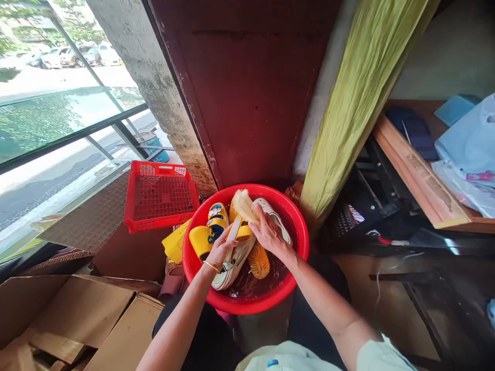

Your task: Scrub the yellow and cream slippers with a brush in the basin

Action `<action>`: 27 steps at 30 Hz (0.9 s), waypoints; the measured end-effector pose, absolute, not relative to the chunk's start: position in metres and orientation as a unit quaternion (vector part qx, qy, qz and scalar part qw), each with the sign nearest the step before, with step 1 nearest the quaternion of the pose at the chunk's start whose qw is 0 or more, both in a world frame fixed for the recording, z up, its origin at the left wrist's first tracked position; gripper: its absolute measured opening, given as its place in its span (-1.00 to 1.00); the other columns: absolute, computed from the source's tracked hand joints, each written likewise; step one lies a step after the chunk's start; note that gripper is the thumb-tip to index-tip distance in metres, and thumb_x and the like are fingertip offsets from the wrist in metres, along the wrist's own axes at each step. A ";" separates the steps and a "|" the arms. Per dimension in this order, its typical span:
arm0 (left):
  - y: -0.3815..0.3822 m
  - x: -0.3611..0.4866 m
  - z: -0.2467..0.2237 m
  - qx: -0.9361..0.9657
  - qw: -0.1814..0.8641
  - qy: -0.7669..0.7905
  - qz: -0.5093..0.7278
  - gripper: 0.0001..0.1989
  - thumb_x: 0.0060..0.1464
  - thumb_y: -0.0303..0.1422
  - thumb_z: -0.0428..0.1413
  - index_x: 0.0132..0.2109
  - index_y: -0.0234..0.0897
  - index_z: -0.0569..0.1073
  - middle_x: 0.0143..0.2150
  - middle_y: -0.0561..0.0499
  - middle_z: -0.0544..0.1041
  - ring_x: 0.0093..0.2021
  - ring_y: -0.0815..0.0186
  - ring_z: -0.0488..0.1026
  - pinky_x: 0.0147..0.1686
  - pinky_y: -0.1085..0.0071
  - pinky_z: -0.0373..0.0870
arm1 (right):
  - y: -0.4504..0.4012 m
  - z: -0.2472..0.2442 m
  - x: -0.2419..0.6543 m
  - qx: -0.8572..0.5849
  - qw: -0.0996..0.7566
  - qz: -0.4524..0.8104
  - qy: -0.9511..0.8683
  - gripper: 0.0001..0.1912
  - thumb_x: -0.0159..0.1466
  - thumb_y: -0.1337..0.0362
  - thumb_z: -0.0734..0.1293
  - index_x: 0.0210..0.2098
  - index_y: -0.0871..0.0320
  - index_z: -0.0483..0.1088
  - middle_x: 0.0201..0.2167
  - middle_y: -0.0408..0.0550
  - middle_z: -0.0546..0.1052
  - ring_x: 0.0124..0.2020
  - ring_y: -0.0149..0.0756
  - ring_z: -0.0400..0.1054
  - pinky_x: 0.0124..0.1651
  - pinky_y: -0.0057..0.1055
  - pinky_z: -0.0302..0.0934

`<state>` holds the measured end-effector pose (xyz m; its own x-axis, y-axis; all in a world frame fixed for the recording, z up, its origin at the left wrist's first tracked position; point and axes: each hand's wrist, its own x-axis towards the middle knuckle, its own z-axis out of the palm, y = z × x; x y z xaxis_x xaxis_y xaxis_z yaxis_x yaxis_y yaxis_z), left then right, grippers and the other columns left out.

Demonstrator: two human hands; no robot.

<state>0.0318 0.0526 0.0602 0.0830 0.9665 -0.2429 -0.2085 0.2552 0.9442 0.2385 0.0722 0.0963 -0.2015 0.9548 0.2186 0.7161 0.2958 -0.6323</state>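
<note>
A cream scrub brush (245,205) with pale bristles is held over a red basin of dark water. My left hand (221,249) is closed around its pale handle. My right hand (268,234) has its thumb and fingers against the bristle side of the brush head. Beneath my hands, a white clog (231,270) leans in the basin. A yellow clog (216,221) with cartoon charms lies at the left, and a ridged yellow sole (259,261) shows between my forearms. Another white clog (279,219) is partly hidden behind my right hand.
The red basin (253,308) stands between my knees, before a dark red door (251,103). Left of it are a red plastic crate (164,222), a yellow item (176,242) and cardboard boxes (85,304). A yellow-green curtain (353,103) and a wooden desk (415,167) are at the right.
</note>
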 end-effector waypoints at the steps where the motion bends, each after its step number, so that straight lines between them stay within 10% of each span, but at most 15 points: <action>1: 0.052 0.034 0.059 0.389 0.616 0.498 0.471 -0.32 -0.15 -0.35 0.32 0.21 -0.24 0.55 0.12 -0.12 0.63 0.18 -0.05 0.50 0.13 0.18 0.45 | 0.069 0.096 0.239 -0.552 0.246 0.163 -0.780 -0.33 0.51 0.10 0.14 0.55 0.03 -0.07 0.29 0.23 0.41 0.12 -0.04 0.46 0.04 -0.20 0.43; 6: 0.054 0.037 0.058 0.420 0.597 0.512 0.454 -0.25 -0.23 -0.34 0.35 0.21 -0.27 0.55 0.10 -0.10 0.64 0.14 -0.03 0.53 0.15 0.16 0.43 | 0.078 0.094 0.263 -0.589 0.053 0.064 -0.804 -0.32 0.48 0.38 0.10 0.52 -0.21 0.00 0.23 0.17 0.45 -0.03 -0.03 0.52 -0.02 -0.12 0.41; 14: 0.058 0.036 0.069 0.410 0.581 0.535 0.457 -0.45 -0.25 -0.37 0.37 0.01 -0.32 0.65 -0.08 -0.10 0.68 0.01 0.01 0.57 0.03 0.24 0.48 | 0.079 0.087 0.252 -0.511 0.076 0.070 -0.853 -0.39 0.53 0.28 0.08 0.50 -0.33 0.02 0.07 0.06 0.51 -0.14 -0.17 0.51 -0.09 -0.27 0.39; 19: 0.051 0.020 0.075 0.310 0.654 0.504 0.471 -0.28 -0.17 -0.37 0.35 0.23 -0.22 0.50 -0.12 -0.03 0.67 -0.28 0.18 0.59 -0.32 0.34 0.52 | 0.089 0.090 0.268 -0.639 0.083 0.083 -0.760 -0.43 0.54 0.24 0.06 0.51 -0.17 0.06 0.10 0.12 0.51 -0.14 -0.16 0.51 -0.06 -0.25 0.38; 27: 0.046 0.005 0.074 0.179 0.741 0.406 0.504 -0.50 -0.07 -0.30 0.29 0.06 -0.35 0.54 -0.12 -0.18 0.68 -0.04 -0.09 0.63 -0.03 0.01 0.59 | 0.075 0.078 0.261 -0.565 0.171 0.138 -0.796 -0.46 0.55 0.17 0.05 0.49 -0.15 0.12 0.08 0.05 0.55 -0.13 -0.20 0.51 -0.10 -0.33 0.40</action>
